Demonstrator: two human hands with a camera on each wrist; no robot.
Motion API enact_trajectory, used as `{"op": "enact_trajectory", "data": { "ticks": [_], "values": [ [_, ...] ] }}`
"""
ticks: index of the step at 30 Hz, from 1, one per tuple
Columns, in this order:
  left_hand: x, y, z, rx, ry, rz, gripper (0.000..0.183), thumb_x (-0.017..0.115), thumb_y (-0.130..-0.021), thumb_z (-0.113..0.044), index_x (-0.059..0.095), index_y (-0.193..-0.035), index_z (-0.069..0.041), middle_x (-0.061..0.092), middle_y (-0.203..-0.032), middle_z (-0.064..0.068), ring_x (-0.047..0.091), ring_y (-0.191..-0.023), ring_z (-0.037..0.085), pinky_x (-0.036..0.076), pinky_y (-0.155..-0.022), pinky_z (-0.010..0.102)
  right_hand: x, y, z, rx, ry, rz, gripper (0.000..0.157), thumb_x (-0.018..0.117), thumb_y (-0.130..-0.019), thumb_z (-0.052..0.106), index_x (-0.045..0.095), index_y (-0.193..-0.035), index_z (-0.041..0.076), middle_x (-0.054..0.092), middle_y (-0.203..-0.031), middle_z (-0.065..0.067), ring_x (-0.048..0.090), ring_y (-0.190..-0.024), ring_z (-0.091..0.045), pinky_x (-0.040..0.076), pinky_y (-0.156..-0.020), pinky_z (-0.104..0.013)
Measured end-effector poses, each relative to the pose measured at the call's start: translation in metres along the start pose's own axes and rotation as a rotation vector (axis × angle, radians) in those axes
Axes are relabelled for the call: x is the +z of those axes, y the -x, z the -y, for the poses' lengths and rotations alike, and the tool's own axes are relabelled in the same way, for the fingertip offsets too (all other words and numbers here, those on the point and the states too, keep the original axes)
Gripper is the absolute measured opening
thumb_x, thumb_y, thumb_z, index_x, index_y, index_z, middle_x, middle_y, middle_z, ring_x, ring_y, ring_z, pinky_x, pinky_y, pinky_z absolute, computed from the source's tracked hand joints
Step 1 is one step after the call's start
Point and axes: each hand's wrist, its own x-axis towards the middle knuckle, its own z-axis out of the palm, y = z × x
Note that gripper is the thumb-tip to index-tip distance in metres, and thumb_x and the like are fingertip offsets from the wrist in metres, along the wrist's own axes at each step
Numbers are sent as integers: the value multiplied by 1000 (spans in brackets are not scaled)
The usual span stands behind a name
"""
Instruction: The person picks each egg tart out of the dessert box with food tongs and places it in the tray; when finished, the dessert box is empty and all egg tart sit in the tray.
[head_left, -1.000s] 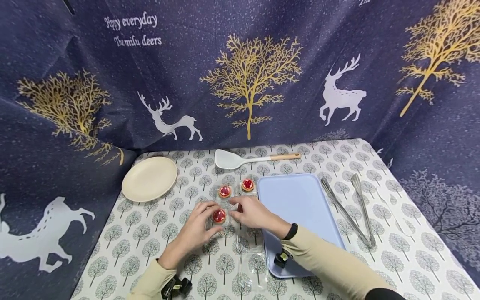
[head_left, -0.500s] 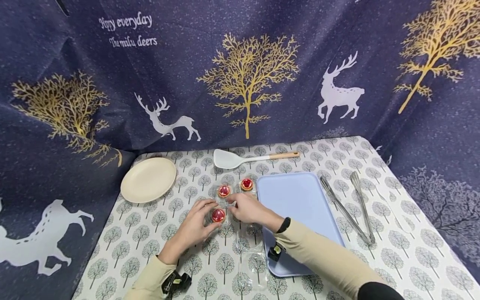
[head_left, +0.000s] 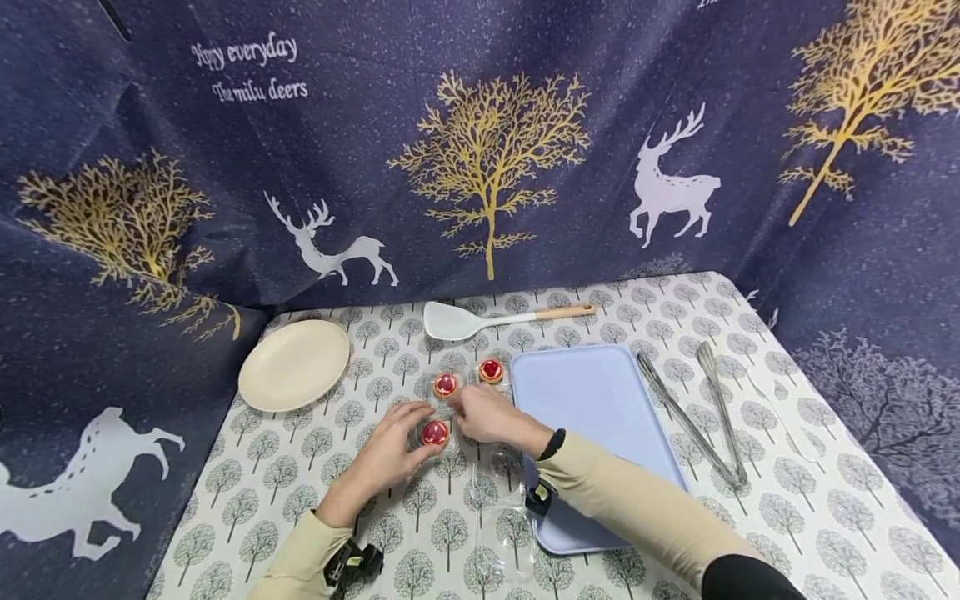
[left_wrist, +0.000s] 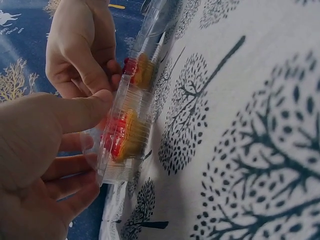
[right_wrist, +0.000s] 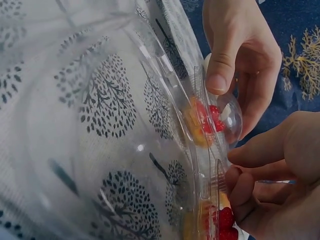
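The right hand (head_left: 486,414) has moved slightly left since the earlier frame, its fingers more tucked in. Nearest me, the left hand (head_left: 386,446) holds a clear box (left_wrist: 117,172) between thumb and fingers; whether the right one pinches its edge, I cannot tell. I judge the step in hand as working at that edge; next calls for a steady left hold and light fingertips. The box, left of the blue tray (head_left: 577,408), looks ribbed and domed over a red-topped tart (head_left: 435,432); a spatula (head_left: 453,321) lies beyond.

Hands (head_left: 384,450) at packaged tarts (head_left: 435,432); blue tray (head_left: 573,396) right, plate (head_left: 294,367) left.
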Motion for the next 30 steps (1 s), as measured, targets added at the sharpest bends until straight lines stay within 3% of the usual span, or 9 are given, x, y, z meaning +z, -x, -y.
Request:
{"op": "enact_trajectory", "data": {
  "ticks": [8,15,18,22,25,30],
  "values": [
    [-1,-4,-1,39,-12,-11,65,84,-74,-31,60,-127,0,58,-133,18,53,-124,32,45,-107,49,1,-5,3,47,-5,19,31,60,-81,-4,72,-108,5,72,-90,-7,57,-61,-11,48,-50,-17],
    [-4,-2,-3,20,-10,12,66,85,-73,-29,60,-127,0,58,-133,18,53,-124,34,45,-107,50,7,-5,7,85,13,10,44,61,-77,-7,68,-119,4,71,-112,-13,70,-85,-23,54,-59,-18],
    [-4,-2,-3,12,-10,12,66,85,-72,-28,61,-126,0,58,-134,18,53,-124,34,45,-107,50,8,-5,8,89,15,7,46,61,-74,-9,68,-117,4,71,-113,-14,69,-87,-25,55,-60,-18],
    [-3,-3,-3,24,-14,0,65,86,-70,-28,62,-124,0,59,-132,17,55,-122,34,47,-105,49,9,-4,9,81,58,10,44,63,-72,-8,69,-114,5,70,-113,-11,66,-100,-27,59,-81,-31],
    [-2,-3,-2,45,-17,-16,65,87,-68,-27,64,-122,0,61,-129,17,57,-119,34,49,-102,49,10,-4,10,80,82,16,44,64,-71,-6,69,-113,6,69,-114,-10,64,-106,-27,57,-89,-36],
    [-3,-4,-3,66,-19,-33,64,88,-67,-26,64,-120,1,61,-128,18,57,-118,33,49,-102,49,9,-4,10,96,57,28,47,65,-70,-6,67,-116,5,67,-112,-12,63,-95,-23,57,-75,-27]
  ]
}}
